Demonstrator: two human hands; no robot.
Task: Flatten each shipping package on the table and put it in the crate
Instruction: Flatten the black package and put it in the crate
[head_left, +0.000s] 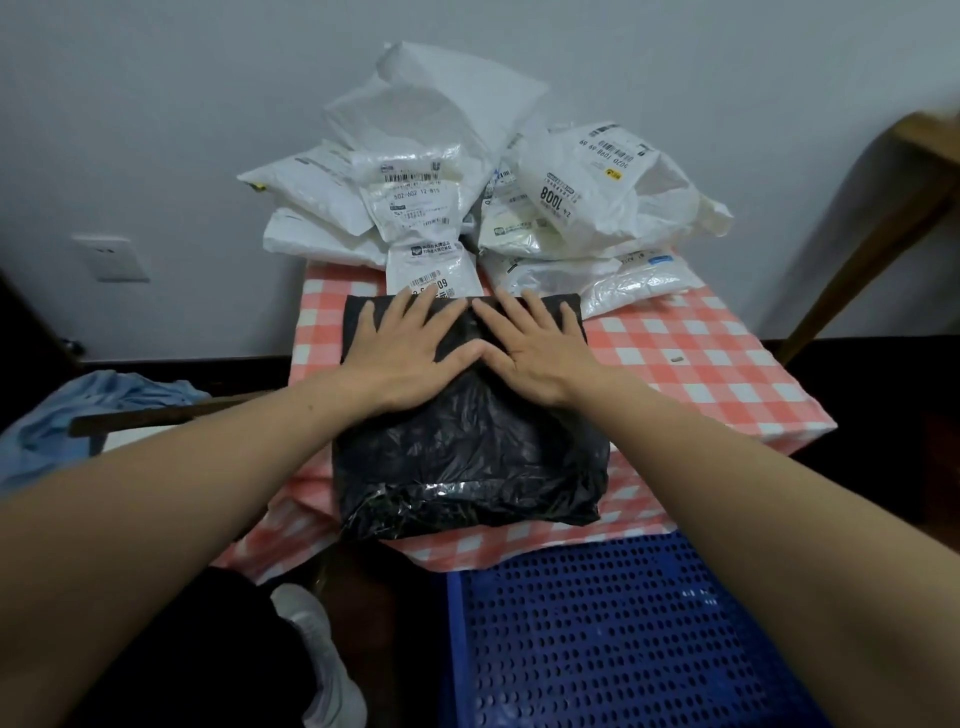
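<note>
Pressure is the whole step at this moment. We have our left hand (410, 356) and right hand (537, 353) laid flat and spread, side by side, on the far half of the black package (467, 457). They press down and grip nothing. The package lies on the table (701, 374) toward its near edge, with the blue crate (597, 634) on the floor just below and in front of us. Beyond our hands sits the pile of white packages (467, 208), one of them touching the black one's far edge.

The near half looks puffed and crinkled, with a glossy band of tape (467, 488) across it, so we judge the flattening only partly done. To do it well, we should sweep both palms from the middle toward whichever end lets air out; we cannot tell where that opening is. Firm, even weight matters more than speed.

Two risks seem worth minding. Slick plastic may slide on the cloth (737, 400), or drag it into folds. Pushing toward ourselves could tip the package off the edge before it is flat. We would keep one palm anchoring while the other smooths.
</note>
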